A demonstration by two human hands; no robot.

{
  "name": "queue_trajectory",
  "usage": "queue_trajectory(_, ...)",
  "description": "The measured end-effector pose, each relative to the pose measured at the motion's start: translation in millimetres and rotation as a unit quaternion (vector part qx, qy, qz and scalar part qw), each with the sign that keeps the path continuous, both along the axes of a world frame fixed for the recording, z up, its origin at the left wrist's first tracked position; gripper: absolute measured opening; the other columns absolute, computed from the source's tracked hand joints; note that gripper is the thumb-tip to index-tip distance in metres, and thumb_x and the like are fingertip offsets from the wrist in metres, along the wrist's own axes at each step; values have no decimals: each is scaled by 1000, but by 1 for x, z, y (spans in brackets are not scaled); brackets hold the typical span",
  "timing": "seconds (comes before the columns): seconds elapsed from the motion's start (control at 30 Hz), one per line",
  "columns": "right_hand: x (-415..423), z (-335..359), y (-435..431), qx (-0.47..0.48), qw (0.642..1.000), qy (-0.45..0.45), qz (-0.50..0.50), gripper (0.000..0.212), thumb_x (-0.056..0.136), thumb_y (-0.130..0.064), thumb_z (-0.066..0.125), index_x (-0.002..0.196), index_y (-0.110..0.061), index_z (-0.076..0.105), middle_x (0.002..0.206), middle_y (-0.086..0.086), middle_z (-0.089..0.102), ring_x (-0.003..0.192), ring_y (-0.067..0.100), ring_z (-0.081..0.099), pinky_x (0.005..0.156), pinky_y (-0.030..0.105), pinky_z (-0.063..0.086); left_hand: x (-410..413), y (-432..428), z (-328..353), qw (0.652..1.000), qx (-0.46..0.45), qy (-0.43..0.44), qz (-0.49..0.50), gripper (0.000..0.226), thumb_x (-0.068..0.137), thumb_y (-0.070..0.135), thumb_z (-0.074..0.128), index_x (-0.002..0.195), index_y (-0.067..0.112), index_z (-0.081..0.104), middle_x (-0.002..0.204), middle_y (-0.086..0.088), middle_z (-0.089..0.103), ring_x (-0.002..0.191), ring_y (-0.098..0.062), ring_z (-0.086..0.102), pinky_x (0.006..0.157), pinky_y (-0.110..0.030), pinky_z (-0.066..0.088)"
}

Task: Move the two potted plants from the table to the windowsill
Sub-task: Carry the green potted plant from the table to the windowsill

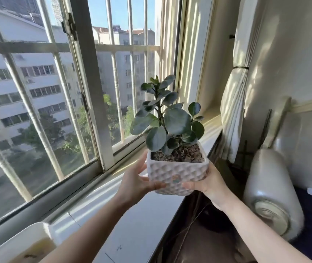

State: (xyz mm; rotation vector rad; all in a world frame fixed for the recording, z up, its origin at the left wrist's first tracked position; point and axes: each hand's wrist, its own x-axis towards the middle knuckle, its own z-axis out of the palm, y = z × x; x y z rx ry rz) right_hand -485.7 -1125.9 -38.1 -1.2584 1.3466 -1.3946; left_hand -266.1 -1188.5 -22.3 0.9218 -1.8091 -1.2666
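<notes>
Clearly midway: left hand [134, 179] and right hand [208, 184], fingers pressed around one potted plant [174, 158], hold it above the windowsill [132, 215] (second plant unseen).

White dimpled pot [176, 172], dark green leaves [172, 120], cream curtain [234, 114]

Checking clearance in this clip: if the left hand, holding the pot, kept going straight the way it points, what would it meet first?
The left hand points up and forward with the white pot. Beyond it lies the windowsill, then the lower window frame. Probably the frame comes first, though depth is unclear.
</notes>
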Motion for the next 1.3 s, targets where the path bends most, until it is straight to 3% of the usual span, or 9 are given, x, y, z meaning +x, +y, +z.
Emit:
queue_trajectory(0.17, -16, -17, -29, 12, 1000, -15, 0, 113, 29, -34, 96, 131, -25, 48, 127, 7, 64, 119, 24, 60, 94, 41, 53, -18, -27, -10, 1000, 11, 12, -11, 92, 60, 2, 84, 133, 38, 40, 109, 16, 68, 95, -15, 71, 67, -21, 58)
queue_trajectory(0.27, -28, -23, -49, 6, 999, -6, 32, 114, 36, -26, 96, 135, -41, 41, 133, 2, 60, 123, 19, 57, 98, 44, 50, -31, -43, -22, 1000, 23, 11, 2, 90, 61, 1, 83, 136, 28, 41, 108, 16, 68, 98, -17, 69, 66, -20, 57)
queue_trajectory(0.43, -53, -38, -77, 4, 999, 4, 37, 95, 36, -24, 95, 111, -61, 51, 123, -12, 65, 116, 6, 60, 89, 29, 54, -57, -73, -47, 999, 37, 3, 22, 90, 60, 6, 85, 124, 50, 40, 117, 13, 65, 104, -17, 67, 71, -23, 58)
queue_trajectory(0.57, -78, -57, -102, 9, 998, 14, 55, 102, 42, -19, 94, 117, -67, 43, 127, -31, 57, 120, -4, 54, 91, 24, 52, -78, -97, -72, 999, 40, -17, 32, 102, 54, 19, 89, 140, 27, 36, 130, -5, 60, 108, -17, 66, 79, -41, 60)
queue_trajectory(0.7, -93, -70, -120, 17, 996, 19, 84, 110, 48, -15, 91, 128, -61, 30, 114, -56, 46, 110, -28, 45, 80, 7, 48, -95, -113, -93, 997, 61, -13, 41, 100, 60, 6, 85, 143, 19, 32, 129, -5, 61, 100, -17, 70, 79, -38, 60)
queue_trajectory(0.9, -109, -79, -149, 38, 994, 31, 97, 95, 57, 6, 83, 120, -53, 43, 119, -35, 59, 113, -12, 55, 84, 17, 51, -110, -130, -101, 995, 88, 12, 54, 87, 65, 1, 81, 132, 37, 37, 127, 1, 61, 94, -15, 72, 69, -23, 58)
queue_trajectory(0.97, -109, -77, -159, 29, 994, 33, 100, 94, 58, 8, 83, 120, -50, 42, 118, -41, 55, 112, -18, 52, 82, 12, 49, -111, -136, -102, 993, 97, 16, 60, 85, 66, 1, 81, 123, 46, 38, 125, 1, 62, 96, -15, 71, 73, -23, 58)
queue_trajectory(1.17, -111, -83, -177, 25, 996, 22, 85, 104, 59, 10, 81, 129, -51, 33, 129, -28, 47, 112, -20, 51, 80, 9, 50, -116, -158, -107, 987, 136, -2, 83, 103, 51, 18, 89, 140, 17, 36, 134, -11, 58, 104, -21, 68, 90, -38, 57)
queue_trajectory(1.3, -118, -88, -190, 33, 998, 39, 47, 95, 54, 6, 85, 124, -44, 42, 121, -19, 58, 109, -10, 57, 72, 9, 51, -126, -164, -98, 988, 109, -34, 104, 96, 66, 5, 82, 139, 33, 27, 119, 9, 60, 96, -8, 62, 65, -6, 52)
